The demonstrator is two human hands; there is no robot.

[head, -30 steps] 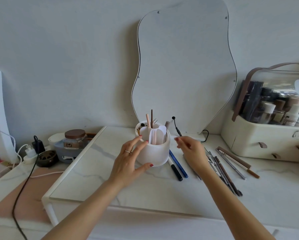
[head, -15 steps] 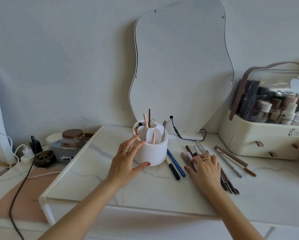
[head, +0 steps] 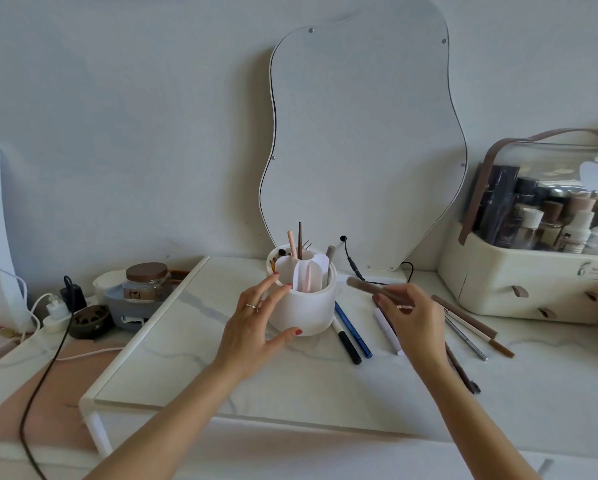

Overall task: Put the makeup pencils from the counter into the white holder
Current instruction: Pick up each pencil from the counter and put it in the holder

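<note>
While the left hand cups the side of the white holder with spread fingers touching it, not squeezed tight, a few pencils stand inside. Just right of the holder, the right hand pinches a brown-grey pencil, lifted off the counter, its tip pointing at the holder. More pencils lie flat under and right of that hand.

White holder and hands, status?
Left hand steadies round white holder. Right hand holds taupe pencil, raised beside it. Path clear.
</note>
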